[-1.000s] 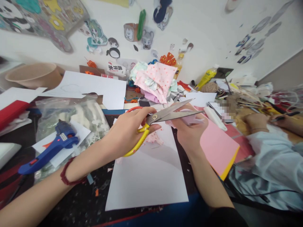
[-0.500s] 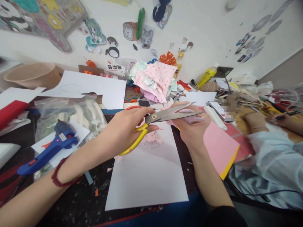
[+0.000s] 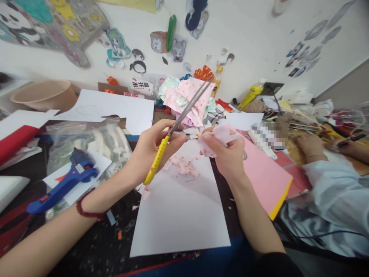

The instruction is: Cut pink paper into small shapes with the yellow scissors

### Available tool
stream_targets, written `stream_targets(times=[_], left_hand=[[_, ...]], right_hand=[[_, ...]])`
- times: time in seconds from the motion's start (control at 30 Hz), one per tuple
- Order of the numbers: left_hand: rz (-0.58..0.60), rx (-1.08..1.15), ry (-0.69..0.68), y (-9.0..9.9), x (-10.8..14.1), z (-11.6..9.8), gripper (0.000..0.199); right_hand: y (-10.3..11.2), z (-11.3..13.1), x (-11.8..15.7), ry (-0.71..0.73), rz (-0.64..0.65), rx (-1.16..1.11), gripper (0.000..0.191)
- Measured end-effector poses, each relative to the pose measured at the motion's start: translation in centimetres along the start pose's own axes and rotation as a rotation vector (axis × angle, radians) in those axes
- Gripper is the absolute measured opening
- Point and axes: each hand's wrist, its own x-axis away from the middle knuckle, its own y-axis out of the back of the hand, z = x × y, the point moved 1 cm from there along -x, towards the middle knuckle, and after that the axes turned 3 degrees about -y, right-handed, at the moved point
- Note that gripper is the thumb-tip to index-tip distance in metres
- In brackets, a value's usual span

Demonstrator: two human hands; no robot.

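Observation:
My left hand point(image 3: 155, 150) is closed round the yellow handle of a pair of scissors point(image 3: 188, 105), whose blades point up and away over the table. To its right, my right hand point(image 3: 229, 152) grips a crumpled piece of pale pink fabric point(image 3: 215, 139) between thumb and fingers. The blades are apart from that fabric. Below both hands lies a white sheet of paper point(image 3: 181, 215), with small pink fabric scraps point(image 3: 184, 166) on its upper part. Behind them sits a heap of folded cloth, with a pink dotted piece point(image 3: 191, 96) on top.
A blue glue gun point(image 3: 66, 182) rests on a plastic bag at left, with a brown bowl point(image 3: 43, 94) behind. Pink paper point(image 3: 268, 177) lies right of my right hand. Farther right are a co-worker's hands point(image 3: 309, 146) and pale sleeve point(image 3: 334, 192). A yellow bottle point(image 3: 252, 94) leans near the wall.
The scissors have swung from pointing right across my right hand to pointing up and away, and their blades have closed together. My right hand still holds the pink fabric, now apart from the blades.

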Motion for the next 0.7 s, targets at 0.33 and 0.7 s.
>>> stream_targets(times=[0.33, 0.7], left_hand=[[-0.054, 0.241, 0.097, -0.8, 0.3, -0.5, 0.031], [-0.04, 0.231, 0.055, -1.4, 0.4, 0.3, 0.034]], right_hand=[[-0.6, -0.5, 0.5, -0.111, 0.138, 0.025, 0.022], [-1.2, -0.4, 0.8, -0.155, 0.175, -0.01, 0.02]])
